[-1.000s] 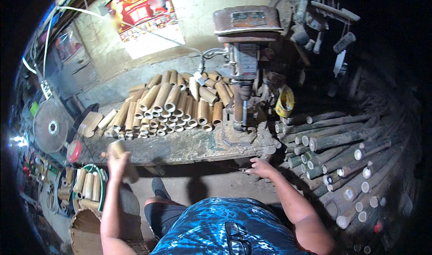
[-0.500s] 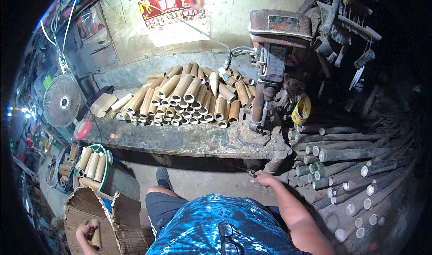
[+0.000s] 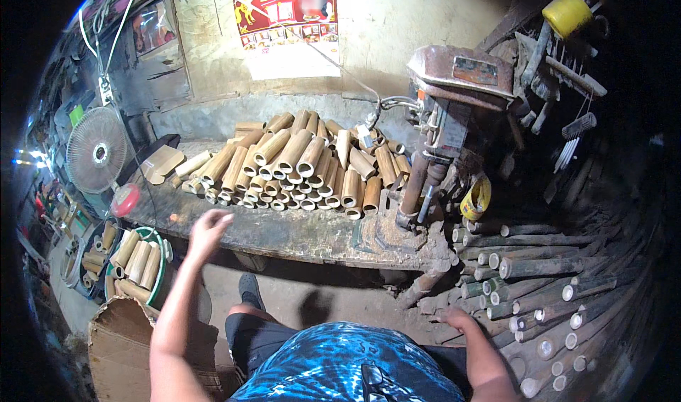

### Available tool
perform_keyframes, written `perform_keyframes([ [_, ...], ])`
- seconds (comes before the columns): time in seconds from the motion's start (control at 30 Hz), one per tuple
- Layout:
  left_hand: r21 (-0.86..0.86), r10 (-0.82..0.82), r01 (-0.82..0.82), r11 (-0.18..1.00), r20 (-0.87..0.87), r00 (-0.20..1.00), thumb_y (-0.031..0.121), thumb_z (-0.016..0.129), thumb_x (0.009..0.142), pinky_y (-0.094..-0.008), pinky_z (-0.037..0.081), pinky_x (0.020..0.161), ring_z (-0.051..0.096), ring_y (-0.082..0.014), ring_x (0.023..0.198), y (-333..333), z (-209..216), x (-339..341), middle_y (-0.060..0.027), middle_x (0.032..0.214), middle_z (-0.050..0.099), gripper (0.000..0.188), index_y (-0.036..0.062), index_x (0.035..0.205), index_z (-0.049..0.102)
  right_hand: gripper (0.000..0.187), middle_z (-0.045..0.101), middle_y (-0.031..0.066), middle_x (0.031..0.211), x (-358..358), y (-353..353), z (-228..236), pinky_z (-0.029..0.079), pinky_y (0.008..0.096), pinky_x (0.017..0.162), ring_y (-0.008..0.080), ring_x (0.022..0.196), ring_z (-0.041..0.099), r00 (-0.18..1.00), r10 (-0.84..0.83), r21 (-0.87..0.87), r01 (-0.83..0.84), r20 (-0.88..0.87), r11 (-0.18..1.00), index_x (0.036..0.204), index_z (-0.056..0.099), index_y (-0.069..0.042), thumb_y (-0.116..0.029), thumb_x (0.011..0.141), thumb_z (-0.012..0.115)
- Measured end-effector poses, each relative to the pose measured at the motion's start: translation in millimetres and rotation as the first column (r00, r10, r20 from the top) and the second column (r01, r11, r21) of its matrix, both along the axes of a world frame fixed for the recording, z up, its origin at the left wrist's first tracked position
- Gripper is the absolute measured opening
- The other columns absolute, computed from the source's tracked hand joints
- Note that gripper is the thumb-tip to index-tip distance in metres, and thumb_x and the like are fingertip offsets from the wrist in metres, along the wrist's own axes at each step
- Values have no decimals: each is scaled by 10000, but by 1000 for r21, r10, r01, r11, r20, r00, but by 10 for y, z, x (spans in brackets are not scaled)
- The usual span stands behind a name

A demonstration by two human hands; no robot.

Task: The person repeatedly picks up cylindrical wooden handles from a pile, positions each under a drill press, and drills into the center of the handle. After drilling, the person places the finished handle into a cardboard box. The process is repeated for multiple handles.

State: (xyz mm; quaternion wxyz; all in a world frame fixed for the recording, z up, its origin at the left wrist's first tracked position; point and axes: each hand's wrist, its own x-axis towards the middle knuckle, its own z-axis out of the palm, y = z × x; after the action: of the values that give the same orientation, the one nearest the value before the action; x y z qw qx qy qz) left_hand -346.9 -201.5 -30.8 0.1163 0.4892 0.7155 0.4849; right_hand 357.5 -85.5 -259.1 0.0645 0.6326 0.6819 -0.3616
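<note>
My left hand point(image 3: 208, 230) is raised over the front edge of the wooden bench point(image 3: 284, 239), its fingers loosely stretched toward the right and nothing in them. Just beyond it lies a pile of cut bamboo tubes point(image 3: 291, 157), stacked with many open ends facing me. Low on the right, my right hand point(image 3: 456, 320) hangs near the long bamboo poles point(image 3: 539, 266), holding nothing visible, with fingers extended. Below my left forearm stands an open cardboard box point(image 3: 117, 352); its inside is mostly hidden.
A drill press point(image 3: 454, 111) stands on the bench's right end, beside a hanging yellow container point(image 3: 476, 198). At left are a fan point(image 3: 98, 150) and a green-rimmed bin point(image 3: 167, 260) holding bamboo tubes. A power cable runs across the wall.
My left hand has let go of a bamboo tube at the cardboard box and risen to the bench front. My right hand has shifted right, and the view has tilted slightly.
</note>
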Motion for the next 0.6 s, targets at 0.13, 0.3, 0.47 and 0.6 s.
perform_keyframes([
  [0.13, 22, -102, 100, 995, 213, 972, 430, 712, 874, -319, 484, 714, 610, -148, 754, 1399, -128, 732, -60, 800, 683, 411, 20, 893, 706, 725, 549, 214, 1370, 365, -239, -153, 427, 396, 1044, 316, 1273, 519, 984, -86, 26, 83, 156, 996, 1372, 516, -19, -414, 813, 757],
  [0.3, 15, 213, -281, 960, 611, 762, 471, 726, 842, -355, 493, 677, 609, -202, 776, 2632, -300, 882, -96, 880, 675, 499, -15, 939, 671, 741, 565, 227, 1344, 506, -543, -374, 455, 399, 1012, 322, 1236, 548, 926, -377, -63, 375, -7, 925, 1377, 510, -19, -406, 804, 778],
  [0.47, 209, -50, -428, 879, 934, 355, 243, 686, 865, -402, 519, 789, 623, -236, 947, 3121, -431, 691, -148, 1113, 638, 460, -65, 1187, 575, 739, 552, 216, 1360, 470, -574, -471, 433, 397, 1049, 334, 1248, 543, 954, -279, 12, 280, 109, 960, 1327, 541, -8, -424, 770, 791],
  [0.6, 230, -166, -495, 838, 971, 169, 175, 618, 878, -340, 457, 549, 562, -180, 707, 2707, -380, 633, -51, 859, 570, 241, 37, 1066, 559, 666, 574, 215, 1333, 425, -479, -419, 456, 390, 1013, 333, 1202, 576, 946, -322, 66, 320, 27, 945, 1309, 553, 7, -363, 799, 770],
])
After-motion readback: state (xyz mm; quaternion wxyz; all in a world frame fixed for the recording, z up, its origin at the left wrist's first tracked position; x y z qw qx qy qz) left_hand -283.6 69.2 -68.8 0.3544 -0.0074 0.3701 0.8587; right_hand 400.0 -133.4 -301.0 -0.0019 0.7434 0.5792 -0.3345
